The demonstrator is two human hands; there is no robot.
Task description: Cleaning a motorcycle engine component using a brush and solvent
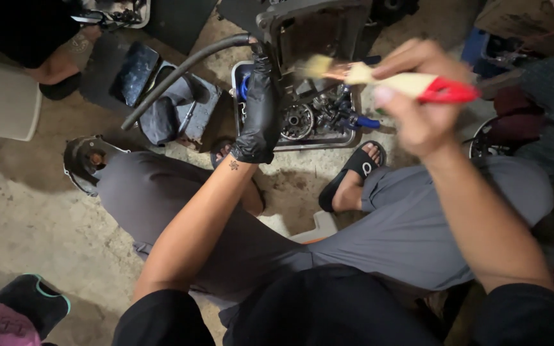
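My left hand [258, 109], in a black glove, is clamped on the edge of the metal casing [312, 29] at 12 o'clock, holding it over the tray [318, 142] of oily parts. My right hand [418, 102] is closed round a paintbrush [405, 83] with a red-tipped handle, bristles at the casing's lower edge, blurred. Judging by the grime on casing and parts, brushing is partway; plenty left.
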